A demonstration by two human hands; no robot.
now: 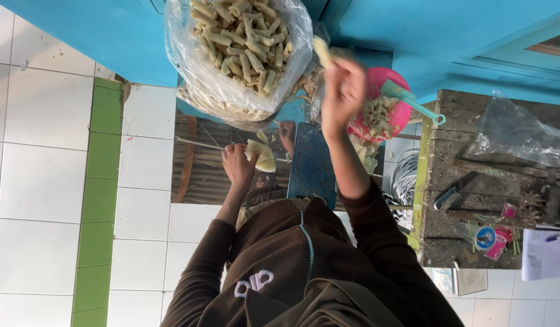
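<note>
- Left hand (237,162), arm stretched forward, fingers curled onto a pale dough sheet (263,156) lying on the low corrugated metal surface (201,175).
- Right hand (343,91) raised and blurred, fingers pinching 1 rolled pastry (321,50) beside the clear bag of rolls (240,42), near the pink bowl (396,115).

Bright, even daylight, soft shadows; the raised right hand (343,91) is motion-blurred.

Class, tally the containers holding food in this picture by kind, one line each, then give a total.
Clear plastic bag of pale rolled snacks: 1
Round pink plastic bowl: 1
Total: 2
</note>
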